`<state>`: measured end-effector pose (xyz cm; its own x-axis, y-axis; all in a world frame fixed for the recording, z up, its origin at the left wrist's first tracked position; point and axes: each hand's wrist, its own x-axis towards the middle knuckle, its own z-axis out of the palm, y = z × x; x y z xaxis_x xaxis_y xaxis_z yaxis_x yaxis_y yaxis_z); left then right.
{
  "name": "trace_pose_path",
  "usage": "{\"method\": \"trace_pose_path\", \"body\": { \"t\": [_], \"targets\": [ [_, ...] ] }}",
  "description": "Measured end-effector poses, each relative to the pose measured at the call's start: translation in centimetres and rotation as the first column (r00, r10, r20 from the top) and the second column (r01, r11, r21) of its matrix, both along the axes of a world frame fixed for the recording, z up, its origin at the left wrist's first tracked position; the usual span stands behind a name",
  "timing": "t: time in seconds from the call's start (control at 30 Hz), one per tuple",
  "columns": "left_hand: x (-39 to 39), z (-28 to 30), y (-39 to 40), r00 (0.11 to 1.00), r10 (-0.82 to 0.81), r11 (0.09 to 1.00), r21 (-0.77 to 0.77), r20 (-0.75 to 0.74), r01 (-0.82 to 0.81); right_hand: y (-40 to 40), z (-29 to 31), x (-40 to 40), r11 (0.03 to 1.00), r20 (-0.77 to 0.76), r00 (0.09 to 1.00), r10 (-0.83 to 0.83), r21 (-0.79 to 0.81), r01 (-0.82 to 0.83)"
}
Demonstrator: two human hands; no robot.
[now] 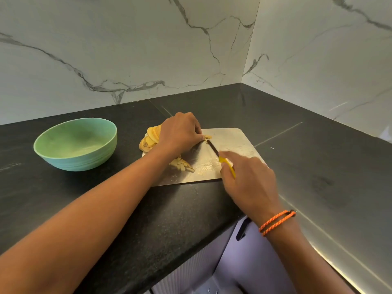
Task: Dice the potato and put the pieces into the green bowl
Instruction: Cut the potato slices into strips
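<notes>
A metal cutting board [233, 141] lies on the black counter. My left hand [180, 130] presses potato slices [207, 137] down on the board with its fingertips. A fan of more potato slices [149, 137] lies at the board's left edge, behind that hand. My right hand [250, 179] grips a yellow-handled knife [227, 164]; its dark blade [213, 147] points at the slices under my left fingers. A small heap of cut potato pieces [182, 164] sits on the board's near left side. The green bowl [74, 143] stands left of the board and looks empty.
The black counter [318, 166] runs into a corner with marble walls behind and to the right. The counter's front edge lies just below the board, with a cabinet front [244, 262] beneath. An orange cord bracelet [276, 221] circles my right wrist.
</notes>
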<state>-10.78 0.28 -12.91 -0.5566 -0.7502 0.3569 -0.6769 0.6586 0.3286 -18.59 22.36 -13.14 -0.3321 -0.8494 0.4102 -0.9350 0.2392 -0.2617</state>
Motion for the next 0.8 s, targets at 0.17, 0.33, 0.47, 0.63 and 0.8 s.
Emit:
{"method": "trace_pose_path", "body": {
  "t": [0.17,0.33,0.47,0.63,0.8],
  "targets": [
    [0.0,0.0,-0.1,0.999,-0.043,0.999,0.031,-0.012,0.043,-3.5,1.3,-4.2,0.995,0.101,0.993,-0.068,-0.067,0.075],
    [-0.4,0.0,0.2,0.983,-0.170,0.985,0.010,0.075,0.170,-5.4,0.1,-7.2,0.990,0.039,0.995,-0.093,0.111,0.088],
    [-0.8,0.6,1.2,0.942,-0.312,0.950,0.040,0.124,0.309,-5.6,-0.4,-8.1,0.996,0.009,0.998,-0.069,0.054,0.068],
    [0.5,2.7,1.0,0.921,-0.389,0.876,0.308,-0.002,0.370,-5.4,-0.4,-8.7,0.994,0.026,0.996,0.088,0.069,-0.089],
    [3.6,5.3,-1.5,0.944,-0.292,0.904,0.278,-0.157,0.326,-4.5,0.3,-6.7,0.958,0.039,0.968,0.250,0.133,-0.253]
  ]
}}
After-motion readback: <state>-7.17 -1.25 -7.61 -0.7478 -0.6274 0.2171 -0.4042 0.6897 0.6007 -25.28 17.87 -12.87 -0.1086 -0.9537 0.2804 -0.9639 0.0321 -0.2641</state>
